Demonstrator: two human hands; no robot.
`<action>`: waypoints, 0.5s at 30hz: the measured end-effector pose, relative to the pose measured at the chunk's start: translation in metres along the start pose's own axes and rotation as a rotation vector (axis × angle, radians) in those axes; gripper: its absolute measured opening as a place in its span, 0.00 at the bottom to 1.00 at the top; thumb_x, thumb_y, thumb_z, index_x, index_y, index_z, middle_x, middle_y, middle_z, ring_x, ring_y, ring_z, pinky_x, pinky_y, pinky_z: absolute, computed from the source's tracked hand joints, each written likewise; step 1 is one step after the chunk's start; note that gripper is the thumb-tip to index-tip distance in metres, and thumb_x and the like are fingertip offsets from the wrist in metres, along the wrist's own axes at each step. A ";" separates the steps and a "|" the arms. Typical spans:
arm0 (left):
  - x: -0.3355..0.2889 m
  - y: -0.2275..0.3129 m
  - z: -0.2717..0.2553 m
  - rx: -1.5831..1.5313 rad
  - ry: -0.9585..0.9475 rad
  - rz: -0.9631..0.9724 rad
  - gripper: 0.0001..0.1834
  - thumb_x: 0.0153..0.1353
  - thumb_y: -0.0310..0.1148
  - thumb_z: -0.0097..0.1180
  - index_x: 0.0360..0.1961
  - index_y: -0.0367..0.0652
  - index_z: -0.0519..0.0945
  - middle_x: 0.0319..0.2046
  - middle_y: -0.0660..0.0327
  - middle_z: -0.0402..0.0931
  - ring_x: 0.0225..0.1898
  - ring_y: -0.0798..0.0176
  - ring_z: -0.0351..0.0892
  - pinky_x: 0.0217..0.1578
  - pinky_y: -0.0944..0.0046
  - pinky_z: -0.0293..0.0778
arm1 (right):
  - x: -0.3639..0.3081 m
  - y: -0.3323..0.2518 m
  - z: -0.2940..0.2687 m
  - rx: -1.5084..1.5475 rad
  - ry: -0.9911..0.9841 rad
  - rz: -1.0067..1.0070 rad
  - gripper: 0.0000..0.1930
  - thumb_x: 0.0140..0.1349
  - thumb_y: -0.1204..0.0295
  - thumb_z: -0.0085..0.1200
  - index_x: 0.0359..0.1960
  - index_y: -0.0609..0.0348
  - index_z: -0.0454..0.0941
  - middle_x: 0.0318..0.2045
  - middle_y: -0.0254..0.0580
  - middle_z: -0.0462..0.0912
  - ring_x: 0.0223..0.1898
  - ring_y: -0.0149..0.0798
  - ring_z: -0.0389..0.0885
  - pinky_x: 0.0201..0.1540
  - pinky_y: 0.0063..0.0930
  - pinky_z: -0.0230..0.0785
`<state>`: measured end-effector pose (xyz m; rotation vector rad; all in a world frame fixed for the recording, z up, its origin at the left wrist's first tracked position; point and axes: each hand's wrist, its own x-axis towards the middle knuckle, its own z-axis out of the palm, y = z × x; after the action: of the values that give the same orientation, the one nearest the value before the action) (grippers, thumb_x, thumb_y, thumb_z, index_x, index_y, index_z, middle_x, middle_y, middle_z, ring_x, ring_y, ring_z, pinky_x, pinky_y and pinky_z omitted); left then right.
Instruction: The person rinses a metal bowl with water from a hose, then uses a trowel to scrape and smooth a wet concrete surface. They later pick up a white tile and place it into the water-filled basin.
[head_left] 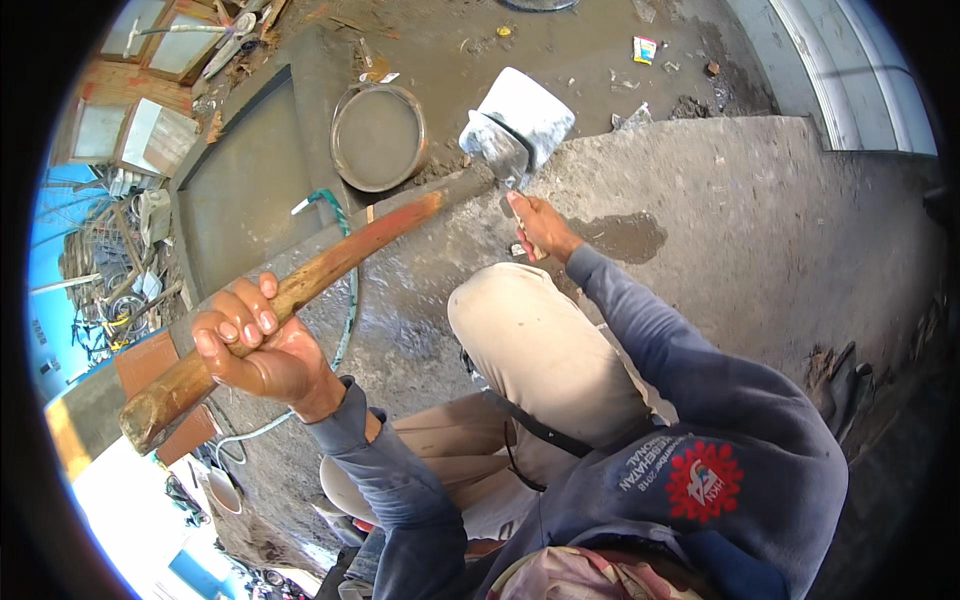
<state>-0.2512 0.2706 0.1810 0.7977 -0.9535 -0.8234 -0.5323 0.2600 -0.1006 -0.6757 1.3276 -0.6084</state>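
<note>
Across the left of the view slants a hoe (365,240) with a thick, worn wooden handle. My left hand (258,345) is wrapped round that handle near its butt end. The broad, wet hoe blade (535,105) shines white at the far end. My right hand (543,228) grips the handle of a small trowel (505,155). The trowel's metal blade lies against the hoe blade or just in front of it; whether they touch I cannot tell.
A round tub (421,165) of murky grey water stands by a rectangular concrete basin (322,85), also holding water. A green hose (351,300) trails over the rough concrete ledge (740,210). Wooden frames (130,95) and scrap pile up at the left. A small wrapper (644,50) lies on muddy ground.
</note>
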 end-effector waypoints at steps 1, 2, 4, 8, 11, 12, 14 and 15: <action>0.000 0.000 -0.001 0.016 0.023 0.006 0.17 0.74 0.46 0.50 0.26 0.55 0.69 0.17 0.72 0.61 0.22 0.72 0.61 0.41 0.59 0.68 | -0.003 0.000 0.002 0.086 -0.083 0.045 0.33 0.73 0.43 0.44 0.38 0.70 0.71 0.18 0.42 0.75 0.12 0.35 0.74 0.13 0.34 0.69; 0.001 0.000 -0.002 0.023 0.045 0.014 0.17 0.74 0.45 0.50 0.26 0.55 0.70 0.18 0.72 0.62 0.22 0.72 0.61 0.42 0.59 0.68 | -0.005 -0.002 -0.003 0.099 -0.104 -0.011 0.31 0.73 0.43 0.46 0.41 0.69 0.71 0.19 0.42 0.74 0.13 0.34 0.75 0.12 0.32 0.68; 0.001 -0.001 -0.002 0.064 0.071 0.032 0.17 0.74 0.45 0.50 0.26 0.55 0.70 0.18 0.72 0.62 0.23 0.72 0.62 0.43 0.58 0.68 | -0.007 -0.003 -0.001 -0.118 -0.036 -0.077 0.31 0.73 0.43 0.45 0.41 0.68 0.71 0.18 0.42 0.74 0.13 0.35 0.74 0.16 0.35 0.71; 0.002 0.000 -0.001 0.041 0.110 0.013 0.18 0.74 0.44 0.51 0.24 0.54 0.70 0.18 0.71 0.64 0.23 0.71 0.65 0.45 0.56 0.70 | -0.009 -0.002 0.015 -0.681 0.150 -0.300 0.30 0.74 0.45 0.44 0.40 0.67 0.70 0.22 0.60 0.81 0.24 0.59 0.83 0.36 0.55 0.76; 0.003 0.000 -0.001 0.041 0.131 -0.004 0.19 0.74 0.44 0.53 0.23 0.52 0.72 0.17 0.69 0.67 0.23 0.70 0.68 0.47 0.53 0.73 | -0.014 0.003 0.025 -0.786 0.164 -0.348 0.28 0.74 0.47 0.45 0.40 0.68 0.70 0.27 0.70 0.83 0.33 0.72 0.83 0.39 0.62 0.74; 0.003 0.001 -0.001 0.041 0.159 0.005 0.19 0.74 0.44 0.53 0.23 0.52 0.72 0.17 0.69 0.67 0.23 0.70 0.68 0.47 0.53 0.73 | -0.016 0.004 0.026 -0.757 0.173 -0.361 0.28 0.74 0.47 0.46 0.40 0.68 0.70 0.27 0.70 0.83 0.33 0.71 0.83 0.39 0.61 0.74; 0.004 0.001 -0.002 0.071 0.208 0.003 0.20 0.74 0.44 0.52 0.23 0.53 0.70 0.18 0.70 0.66 0.23 0.71 0.67 0.46 0.53 0.73 | -0.021 0.006 0.028 -0.750 0.172 -0.369 0.27 0.74 0.48 0.46 0.40 0.68 0.70 0.26 0.69 0.83 0.32 0.71 0.83 0.38 0.61 0.74; 0.004 0.000 -0.002 0.091 0.235 0.013 0.20 0.74 0.45 0.51 0.23 0.53 0.69 0.18 0.70 0.65 0.23 0.71 0.66 0.46 0.53 0.72 | -0.022 0.005 0.028 -0.783 0.162 -0.385 0.27 0.74 0.48 0.47 0.41 0.68 0.70 0.26 0.69 0.82 0.32 0.71 0.83 0.38 0.60 0.74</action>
<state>-0.2480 0.2679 0.1820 0.9443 -0.7898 -0.6614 -0.5076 0.2821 -0.0869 -1.5711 1.6037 -0.4372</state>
